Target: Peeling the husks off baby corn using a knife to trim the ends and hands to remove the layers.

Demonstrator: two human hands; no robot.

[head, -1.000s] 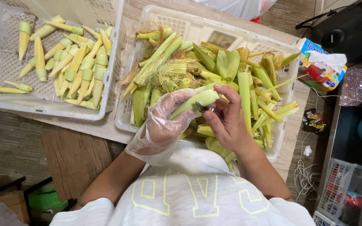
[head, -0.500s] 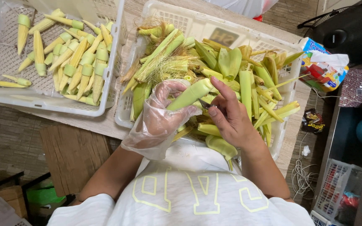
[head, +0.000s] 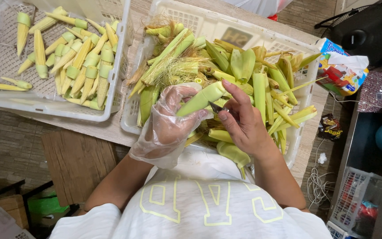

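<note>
The left hand [head: 171,121], in a thin clear plastic glove, is clenched around 1 unhusked baby corn ear [head: 202,98] and holds it slanted above the near edge of the white plastic crate of husks [head: 173,13]. The bare right hand [head: 244,124] grips a small knife [head: 217,107] between thumb and fingers, with the blade touching the green husk of that ear. It seems the step in hand is slitting the husk along its length; the next move probably calls for a shallow, steady cut, then opening the leaves without harming the tender cob inside. A 2nd white crate [head: 45,104] at the left holds peeled baby corn cobs [head: 82,62] with green bases. Both crates stand on a worn wooden table [head: 107,128]. At the right there are a colourful tissue box [head: 341,66], a coiled white cable [head: 319,186] on the floor and a dark fan [head: 363,35].
</note>
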